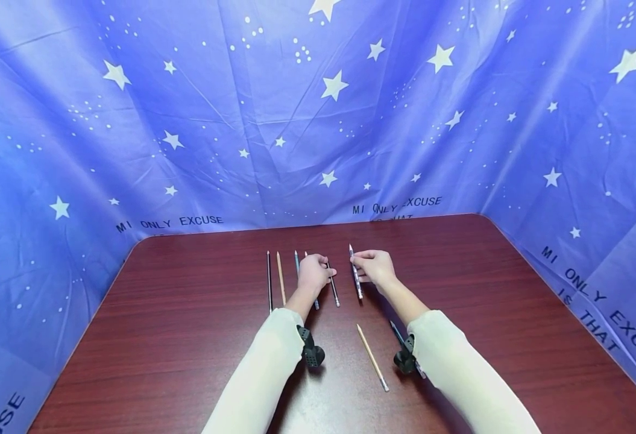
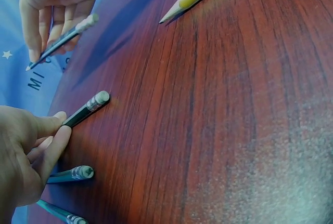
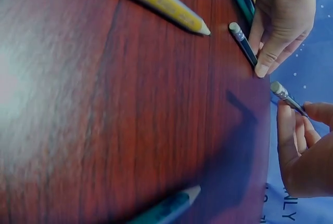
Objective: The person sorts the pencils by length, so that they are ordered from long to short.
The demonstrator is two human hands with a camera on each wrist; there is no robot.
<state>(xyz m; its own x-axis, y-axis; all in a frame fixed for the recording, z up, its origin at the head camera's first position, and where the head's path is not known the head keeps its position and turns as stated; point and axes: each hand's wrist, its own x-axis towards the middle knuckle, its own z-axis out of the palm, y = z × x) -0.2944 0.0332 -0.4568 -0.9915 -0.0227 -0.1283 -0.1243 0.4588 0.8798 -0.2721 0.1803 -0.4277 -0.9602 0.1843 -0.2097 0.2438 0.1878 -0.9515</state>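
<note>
My left hand (image 1: 312, 276) pinches a dark pencil (image 1: 334, 293) between thumb and finger; in the left wrist view this pencil (image 2: 84, 112) lies at the table, its white eraser end toward the camera. To its right, my right hand (image 1: 377, 267) pinches a silvery patterned pencil (image 1: 357, 282), point away from me. The right wrist view shows that pencil (image 3: 287, 97) raised off the table, with a shadow below. Left of the dark pencil lie a black pencil (image 1: 269, 280), a plain wood-coloured pencil (image 1: 281, 274) and a blue pencil (image 1: 296, 259); another pencil (image 1: 316, 305) is partly hidden by my left hand.
Nearer me lie a yellowish pencil (image 1: 373, 357) and a dark blue pencil (image 1: 396, 330), partly covered by the right wrist camera (image 1: 404, 357). The red-brown table (image 1: 187, 337) ends at a blue star-patterned curtain (image 1: 274, 120) at the back and sides.
</note>
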